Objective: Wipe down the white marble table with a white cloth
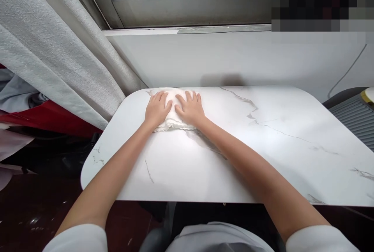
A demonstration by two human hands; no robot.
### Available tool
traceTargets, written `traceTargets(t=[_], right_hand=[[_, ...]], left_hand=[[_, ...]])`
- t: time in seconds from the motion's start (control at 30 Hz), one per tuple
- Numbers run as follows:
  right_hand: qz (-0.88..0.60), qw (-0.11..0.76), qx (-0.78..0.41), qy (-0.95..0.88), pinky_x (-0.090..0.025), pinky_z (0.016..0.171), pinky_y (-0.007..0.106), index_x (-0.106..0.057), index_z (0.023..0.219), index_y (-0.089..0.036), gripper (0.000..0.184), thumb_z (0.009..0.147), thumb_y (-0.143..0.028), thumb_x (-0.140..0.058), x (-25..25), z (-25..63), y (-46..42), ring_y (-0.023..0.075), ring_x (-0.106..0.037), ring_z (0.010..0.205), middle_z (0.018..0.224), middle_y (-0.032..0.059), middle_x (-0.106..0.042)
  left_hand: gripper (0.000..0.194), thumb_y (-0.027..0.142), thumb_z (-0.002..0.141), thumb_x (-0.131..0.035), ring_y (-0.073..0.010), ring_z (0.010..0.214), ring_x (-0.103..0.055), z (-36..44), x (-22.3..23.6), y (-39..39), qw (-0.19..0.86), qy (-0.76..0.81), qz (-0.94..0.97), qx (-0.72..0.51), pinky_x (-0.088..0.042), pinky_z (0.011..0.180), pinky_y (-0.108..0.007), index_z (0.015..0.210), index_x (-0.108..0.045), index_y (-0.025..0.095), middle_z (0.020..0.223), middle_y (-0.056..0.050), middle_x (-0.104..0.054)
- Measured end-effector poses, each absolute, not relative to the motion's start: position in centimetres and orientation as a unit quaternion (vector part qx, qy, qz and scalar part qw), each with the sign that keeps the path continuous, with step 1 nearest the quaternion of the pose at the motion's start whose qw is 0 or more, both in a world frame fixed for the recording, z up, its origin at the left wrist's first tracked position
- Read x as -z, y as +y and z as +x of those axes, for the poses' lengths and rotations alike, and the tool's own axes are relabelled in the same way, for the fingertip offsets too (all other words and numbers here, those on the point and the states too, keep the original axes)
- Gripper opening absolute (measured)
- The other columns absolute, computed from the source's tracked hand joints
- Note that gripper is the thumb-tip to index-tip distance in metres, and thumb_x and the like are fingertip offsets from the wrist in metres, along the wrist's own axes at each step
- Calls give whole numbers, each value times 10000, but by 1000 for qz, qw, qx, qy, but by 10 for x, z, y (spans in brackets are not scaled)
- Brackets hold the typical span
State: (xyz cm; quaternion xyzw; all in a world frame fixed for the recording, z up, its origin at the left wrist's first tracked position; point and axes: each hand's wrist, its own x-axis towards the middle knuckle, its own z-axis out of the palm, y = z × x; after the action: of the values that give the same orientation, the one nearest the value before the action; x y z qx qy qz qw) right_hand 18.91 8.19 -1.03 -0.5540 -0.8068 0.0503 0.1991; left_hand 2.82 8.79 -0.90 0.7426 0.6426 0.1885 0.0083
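A folded white cloth [172, 121] with a scalloped edge lies flat near the far left side of a white marble-patterned table [187, 166]. Spread over the cloth's left part is my left hand [157, 107], palm down. My right hand [190, 108] rests palm down on the right part, its fingers apart. Both arms stretch forward across the tabletop. The palms' undersides and the cloth beneath them are hidden.
A pale curtain [58, 37] hangs on the left, by red fabric [58, 119] and other clothes. Behind the table stand a white wall [175, 57] and a window frame [189, 10]. A ribbed grey object [355, 117] sits beyond the right edge.
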Motion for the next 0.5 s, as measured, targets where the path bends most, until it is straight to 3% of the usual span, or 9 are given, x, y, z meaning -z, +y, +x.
traceTargets(t=[0.17,0.5], right_hand=[[-525,199,-49,-826,-167,1156,558,-494,1425,-257,488,982,-423,-376,9,200,41,383,-280,1419,1509,138,-391],[-490,195,-6,-850,-209,1124,624,-465,1454,-192,535,985,-422,-348,13,219,-45,477,-292,1397,1497,215,-378]], left_hand=[[538,370,972,-292,-291,1445,-335,39,9,34,-9,663,725,-185,-203,1220,-489,1401,-465,96,1504,-158,-451],[528,377,996,-267,-321,1428,-373,46,13,-52,-60,629,755,-175,-306,1178,-547,1390,-461,83,1477,-190,-478]])
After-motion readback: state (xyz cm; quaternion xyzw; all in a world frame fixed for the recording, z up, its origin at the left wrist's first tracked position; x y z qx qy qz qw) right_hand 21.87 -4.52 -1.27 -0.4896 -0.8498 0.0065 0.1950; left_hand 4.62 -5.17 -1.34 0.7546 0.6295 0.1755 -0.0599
